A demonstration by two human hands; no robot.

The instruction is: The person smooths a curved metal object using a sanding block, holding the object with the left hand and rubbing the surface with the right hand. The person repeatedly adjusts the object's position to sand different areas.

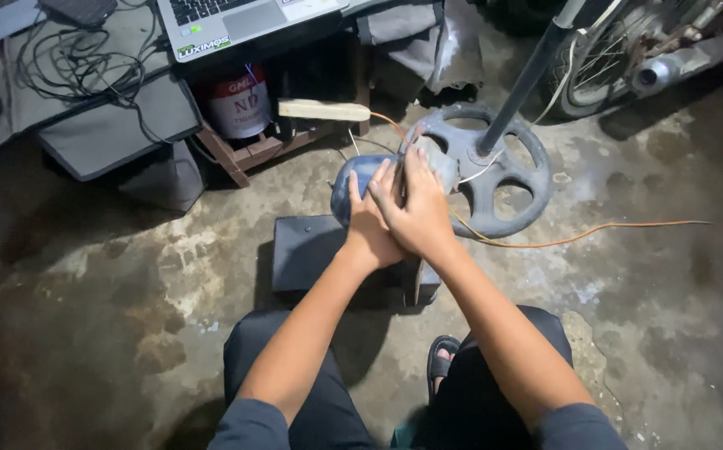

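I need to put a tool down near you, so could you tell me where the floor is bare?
Bare concrete lies left of the dark flat box, and right of the round fan base below the orange wire. Around both hands on the blue housing it is crowded.

Motor housing (360, 185) left of fan base (503, 175)

Both arms are bare from the hands up past the elbows, with short dark grey sleeves (249, 427) showing only at the bottom edge of the view. The left hand (367, 223) and right hand (417, 210) carry no rings, watch or gloves, and the fingers (419, 171) are bare, with short nails. The legs are covered by dark trousers (274, 350). One foot wears a dark open sandal (441, 360) with a strap across the toes.
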